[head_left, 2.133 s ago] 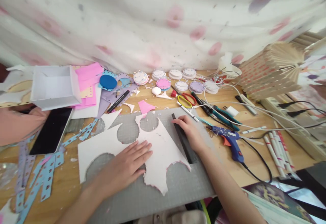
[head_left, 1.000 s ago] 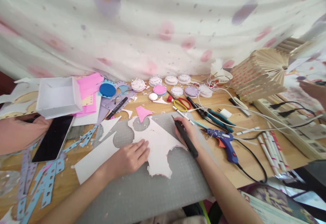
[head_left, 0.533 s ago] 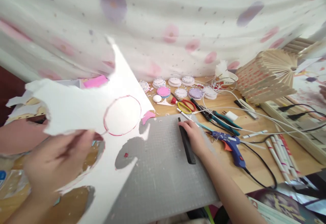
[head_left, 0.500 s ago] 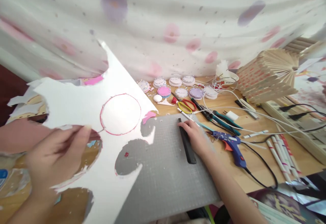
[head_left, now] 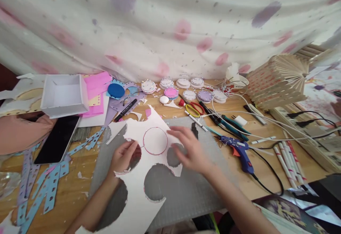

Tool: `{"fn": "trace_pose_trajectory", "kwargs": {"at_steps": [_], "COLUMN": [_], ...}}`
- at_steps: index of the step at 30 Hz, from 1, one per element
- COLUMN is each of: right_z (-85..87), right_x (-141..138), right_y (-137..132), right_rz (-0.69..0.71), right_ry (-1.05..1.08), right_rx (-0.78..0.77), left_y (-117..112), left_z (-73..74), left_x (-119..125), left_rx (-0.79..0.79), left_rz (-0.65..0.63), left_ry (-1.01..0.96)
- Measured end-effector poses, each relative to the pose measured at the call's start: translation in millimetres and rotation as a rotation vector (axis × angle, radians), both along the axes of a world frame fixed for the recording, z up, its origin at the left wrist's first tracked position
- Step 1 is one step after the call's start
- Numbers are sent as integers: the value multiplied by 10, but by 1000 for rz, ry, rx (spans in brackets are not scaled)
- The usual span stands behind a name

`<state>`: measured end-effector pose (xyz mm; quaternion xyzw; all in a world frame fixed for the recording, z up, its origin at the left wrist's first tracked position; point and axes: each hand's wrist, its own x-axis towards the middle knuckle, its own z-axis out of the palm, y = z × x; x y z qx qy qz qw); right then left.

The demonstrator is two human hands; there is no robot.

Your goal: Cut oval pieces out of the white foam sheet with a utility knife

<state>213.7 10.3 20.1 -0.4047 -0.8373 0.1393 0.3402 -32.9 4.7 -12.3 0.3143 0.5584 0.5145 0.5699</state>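
Note:
A white sheet of card [head_left: 134,205] with round holes along its edges lies over a grey cutting mat [head_left: 183,195]. On the sheet is a circle drawn in red [head_left: 155,141], with a short line at its left. My left hand [head_left: 123,156] pinches the sheet at the rim of a hole left of the circle. Just right of the circle, my right hand [head_left: 190,150] hovers at the sheet's edge with its fingers spread, holding nothing; whether it touches the sheet I cannot tell. Behind it a long black tool [head_left: 195,130] lies on the mat, partly hidden.
Several decorated discs [head_left: 205,96] line the back. To the right are scissors [head_left: 195,109], pliers [head_left: 234,127], a blue glue gun [head_left: 239,150] with its cable, and markers [head_left: 286,166]. At left stand a white box [head_left: 64,95], a phone [head_left: 57,140] and paper strips [head_left: 52,188].
The sheet has come down and away from me onto the mat, with my left hand still gripping it. My right hand has let go of the black tool and moved left to the sheet.

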Motion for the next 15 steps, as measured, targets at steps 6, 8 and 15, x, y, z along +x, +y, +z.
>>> {"fn": "trace_pose_trajectory", "kwargs": {"at_steps": [6,8,15], "right_z": [-140,-196,-227], "right_x": [-513,-524,-501], "right_y": [-16,-27,-26], "right_rz": [135,137,143], "right_ry": [-83,-71,-50], "right_rx": [-96,-116,-120], "left_y": [15,-22,-78], "left_z": [82,129,198], "left_x": [-20,-28,-26], "left_rx": [-59,-91,-148], "left_rz": [-235,-296,-391], "left_ry": [45,92,215]}}
